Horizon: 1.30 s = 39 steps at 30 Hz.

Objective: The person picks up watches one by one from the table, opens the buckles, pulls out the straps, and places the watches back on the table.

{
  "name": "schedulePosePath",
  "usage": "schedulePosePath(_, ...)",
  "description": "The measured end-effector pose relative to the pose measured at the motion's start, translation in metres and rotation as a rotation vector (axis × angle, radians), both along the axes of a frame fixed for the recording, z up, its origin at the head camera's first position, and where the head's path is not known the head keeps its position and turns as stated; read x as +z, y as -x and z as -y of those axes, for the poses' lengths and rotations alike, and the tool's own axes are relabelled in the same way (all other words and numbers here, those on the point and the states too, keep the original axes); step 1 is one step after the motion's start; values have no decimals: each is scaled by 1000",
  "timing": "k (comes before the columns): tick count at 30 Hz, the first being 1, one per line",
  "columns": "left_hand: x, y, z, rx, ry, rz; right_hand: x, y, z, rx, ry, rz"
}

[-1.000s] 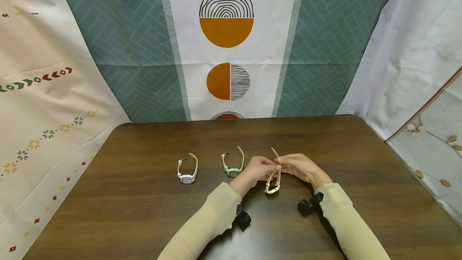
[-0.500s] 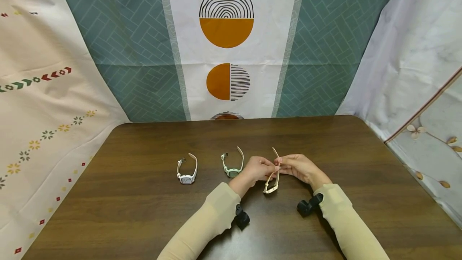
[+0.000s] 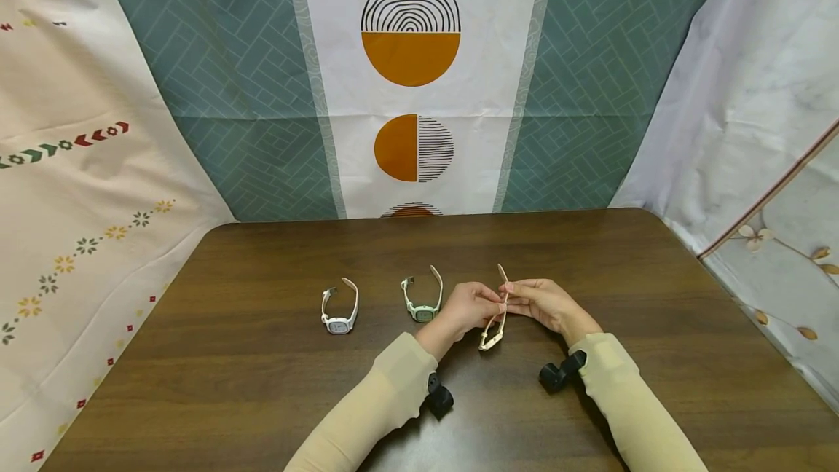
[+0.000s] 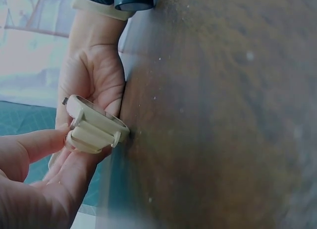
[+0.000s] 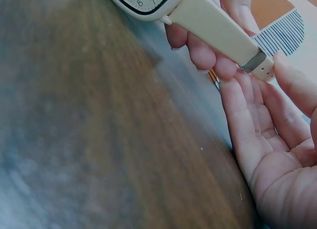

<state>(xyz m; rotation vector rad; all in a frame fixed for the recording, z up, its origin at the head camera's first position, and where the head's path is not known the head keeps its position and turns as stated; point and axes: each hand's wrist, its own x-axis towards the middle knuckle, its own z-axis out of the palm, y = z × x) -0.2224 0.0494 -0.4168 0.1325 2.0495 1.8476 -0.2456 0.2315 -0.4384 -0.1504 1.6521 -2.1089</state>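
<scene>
Both hands hold a cream wristwatch (image 3: 490, 341) near the middle right of the table, its case hanging toward the near side. My left hand (image 3: 468, 309) pinches the strap from the left, close to the metal buckle (image 5: 252, 62). From the right, my right hand (image 3: 547, 306) grips the strap between thumb and fingers, and the strap's free tip (image 3: 502, 272) sticks up past it. In the right wrist view the strap (image 5: 218, 28) runs through the buckle beside the right thumb. The left wrist view shows the watch side-on; fingers partly hide the buckle there.
A green watch (image 3: 424, 313) lies unfastened just left of the left hand. Farther left is a white watch (image 3: 339, 325), also unfastened. All are on a brown wooden table (image 3: 229, 370). Patterned cloths (image 3: 577, 93) hang behind and at the sides.
The strap's free tip has shifted slightly right and up, while the watch case has swung a little left. Both hands have stayed almost in place, still holding the watch.
</scene>
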Motion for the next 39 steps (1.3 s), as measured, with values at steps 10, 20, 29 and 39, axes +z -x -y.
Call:
schedulePosePath(10,2,2,-3,-3,-4,86,1,0,-1,15,-16,-3)
schedulePosePath(20,3,1,-2,-63,7,132,1,-1,-1,35,-28,-15)
schedulePosePath(29,1,0,-2,-67,-3,133,0,0,-2,53,-43,-42)
schedulePosePath(39,-4,2,-3,0,-68,112,0,1,-3,101,-76,-70)
